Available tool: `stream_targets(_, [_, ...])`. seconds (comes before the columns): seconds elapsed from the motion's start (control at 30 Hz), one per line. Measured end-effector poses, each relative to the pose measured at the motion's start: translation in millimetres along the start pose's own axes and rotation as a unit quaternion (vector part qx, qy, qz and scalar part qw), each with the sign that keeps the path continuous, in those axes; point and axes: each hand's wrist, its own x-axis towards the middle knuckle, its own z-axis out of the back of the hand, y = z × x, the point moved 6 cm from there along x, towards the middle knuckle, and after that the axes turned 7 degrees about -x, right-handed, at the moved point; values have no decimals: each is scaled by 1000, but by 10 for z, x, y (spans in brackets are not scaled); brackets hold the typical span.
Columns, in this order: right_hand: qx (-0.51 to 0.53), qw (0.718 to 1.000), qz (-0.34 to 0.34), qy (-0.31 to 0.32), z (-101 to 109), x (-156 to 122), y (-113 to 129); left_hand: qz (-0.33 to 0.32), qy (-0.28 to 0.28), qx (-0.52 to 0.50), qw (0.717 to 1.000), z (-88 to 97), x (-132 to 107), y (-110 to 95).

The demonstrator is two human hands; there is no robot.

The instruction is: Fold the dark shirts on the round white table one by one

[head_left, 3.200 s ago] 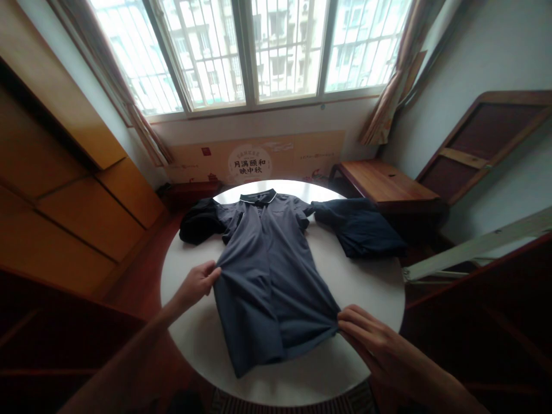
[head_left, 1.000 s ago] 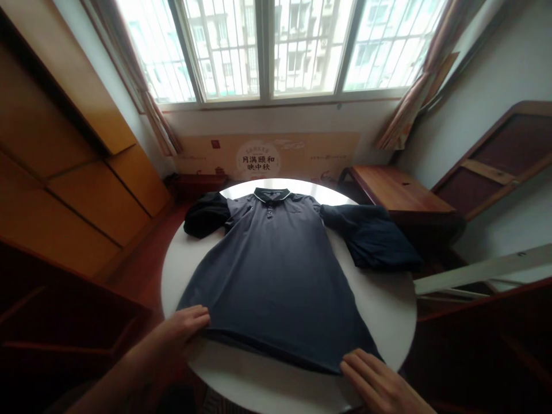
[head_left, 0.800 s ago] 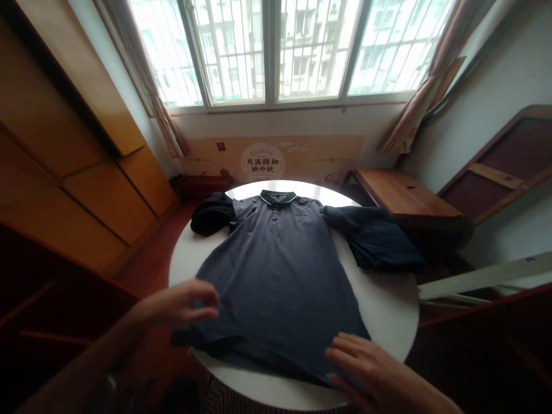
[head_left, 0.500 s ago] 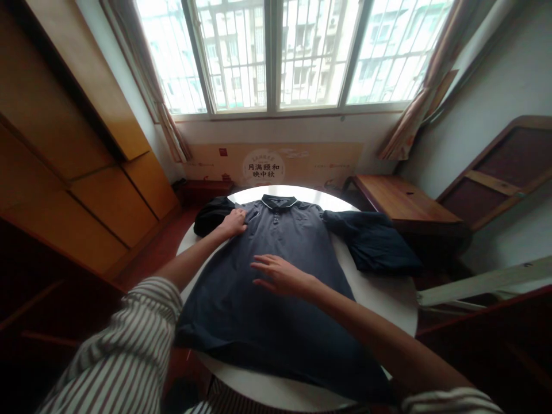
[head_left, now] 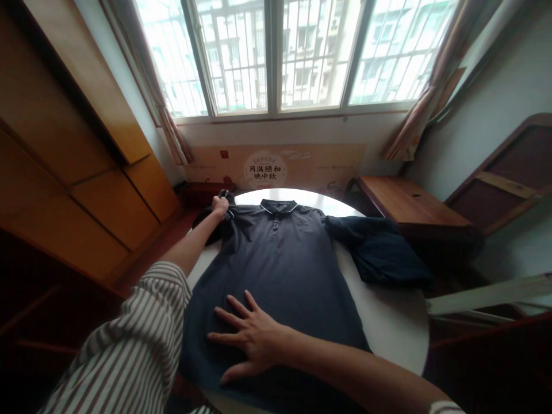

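Our left grip clutches the polo shirt by a sleeve, our right grip splayed flat on its front. The shirt fills mid-desk, leaving us bare white surface to the right-hand rim; a folded navy garment crowds one side, a black bundle the other. Dark fabric, fairly smooth, white-edged collar facing away.

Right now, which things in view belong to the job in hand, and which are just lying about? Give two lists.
In the job:
dark polo shirt
left hand, gripping cloth at its sleeve
right hand, spread over its front
white table underneath

Apparently lying about:
folded navy garment
black bundle, partly hidden
wooden side table
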Motion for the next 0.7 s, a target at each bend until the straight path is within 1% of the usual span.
stream_targets(0.07, [10,1000,9,6,10,-8,29,17,-28,-18,999,127,140,3])
stream_targets(0.2, [33,999,43,8,-6,-33,118,26,-51,-23,998,383,303,20])
stream_targets(0.27, [40,997,61,7,-32,-44,163,29,-62,-6,998,522,327,28])
stream_targets(0.33, [39,997,71,6,-68,-48,188,27,-77,17,997,620,302,9])
stream_targets(0.37, [36,997,73,6,-91,-48,194,12,-82,29,996,630,268,-28])
stream_targets(0.4, [30,997,72,4,-117,-45,200,-20,-75,46,996,589,221,-91])
stream_targets(0.43, [23,997,71,2,-144,-38,207,-66,-45,66,995,483,157,-173])
stream_targets(0.47, [15,997,70,-2,-171,-28,218,-119,2,86,989,319,74,-259])
stream_targets(0.5, [7,998,68,-7,-192,-12,229,-167,59,103,979,114,-27,-332])
stream_targets(0.53, [-1,998,65,-15,-200,9,234,-202,114,116,966,-106,-136,-377])
stream_targets(0.57, [-8,998,60,-24,-190,35,226,-217,158,124,955,-320,-234,-390])
stream_targets(0.6, [-13,998,53,-29,-157,65,193,-211,182,124,952,-507,-307,-373])
stream_targets(0.67, [-26,999,23,-25,-1,119,7,-178,194,119,957,-800,-381,-289])
stream_targets(0.7, [-37,999,-6,-22,138,131,-166,-160,198,117,960,-916,-391,-232])
